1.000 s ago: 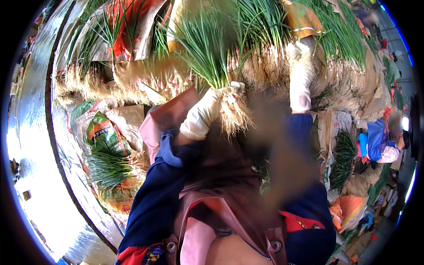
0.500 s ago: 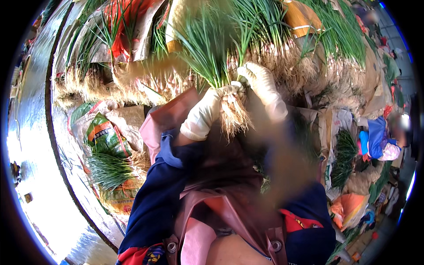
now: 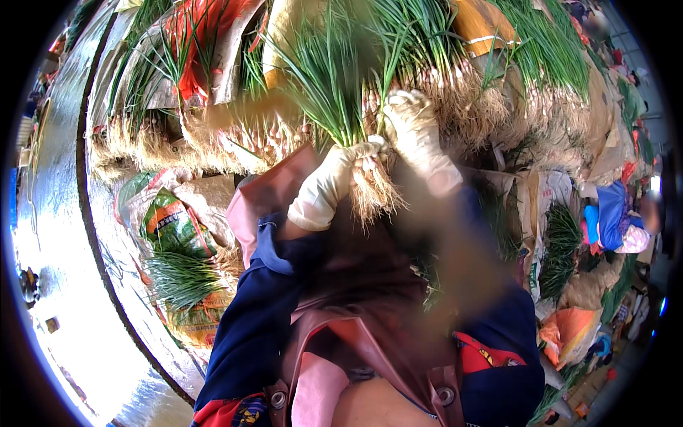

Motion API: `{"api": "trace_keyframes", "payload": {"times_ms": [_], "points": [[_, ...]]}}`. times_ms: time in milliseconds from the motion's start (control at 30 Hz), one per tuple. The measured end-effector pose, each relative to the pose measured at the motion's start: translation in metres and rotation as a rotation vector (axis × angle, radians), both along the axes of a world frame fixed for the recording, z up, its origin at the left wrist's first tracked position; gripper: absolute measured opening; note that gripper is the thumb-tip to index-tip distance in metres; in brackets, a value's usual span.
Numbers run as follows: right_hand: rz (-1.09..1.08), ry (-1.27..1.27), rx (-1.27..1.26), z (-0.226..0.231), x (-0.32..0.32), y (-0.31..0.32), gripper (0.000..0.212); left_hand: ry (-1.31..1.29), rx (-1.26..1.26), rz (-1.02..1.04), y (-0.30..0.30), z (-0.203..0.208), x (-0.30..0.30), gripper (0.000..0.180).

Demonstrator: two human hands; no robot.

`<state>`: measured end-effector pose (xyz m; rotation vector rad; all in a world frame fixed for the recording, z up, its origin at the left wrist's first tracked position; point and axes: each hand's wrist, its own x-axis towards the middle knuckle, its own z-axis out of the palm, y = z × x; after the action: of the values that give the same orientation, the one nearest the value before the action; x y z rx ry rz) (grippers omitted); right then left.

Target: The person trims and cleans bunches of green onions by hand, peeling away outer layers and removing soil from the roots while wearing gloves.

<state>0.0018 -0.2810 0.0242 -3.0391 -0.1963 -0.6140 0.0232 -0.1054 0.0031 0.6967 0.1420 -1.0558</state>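
Observation:
My left hand (image 3: 329, 186), in a pale rubber glove, grips a bunch of green onions (image 3: 334, 92) just above its pale hairy roots (image 3: 373, 196); the green leaves stand up and away from me. My right hand (image 3: 416, 135), gloved the same way, rests against the right side of that bunch near the white stems, fingers curled around a few stalks. Both hands work above my lap, which a brown apron (image 3: 370, 285) covers.
A long heap of green onions (image 3: 541, 85) with roots facing me lies ahead. Printed sacks with more onions (image 3: 178, 270) lie at my left by a wet curb (image 3: 92, 235). Another person in blue (image 3: 615, 217) crouches at the right among sacks.
My right hand has come down from the heap at the upper right and moved left to the bunch in my left hand, which stayed nearly still.

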Motion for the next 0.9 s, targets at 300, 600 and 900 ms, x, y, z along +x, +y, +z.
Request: {"api": "trace_keyframes", "payload": {"times_ms": [300,600,900], "points": [[0.168,0.718,2.213,-0.017,0.022,-0.003,0.044,0.107,-0.291,0.014,0.019,-0.007,-0.001,0.029],[0.236,0.586,2.394,-0.008,0.031,0.006,0.044,0.271,-0.376,0.024,0.011,-0.001,0.000,0.034],[-0.037,0.457,1.653,-0.019,0.027,-0.018,0.028,0.298,-0.416,-0.079,0.007,0.003,0.003,0.034]]}}
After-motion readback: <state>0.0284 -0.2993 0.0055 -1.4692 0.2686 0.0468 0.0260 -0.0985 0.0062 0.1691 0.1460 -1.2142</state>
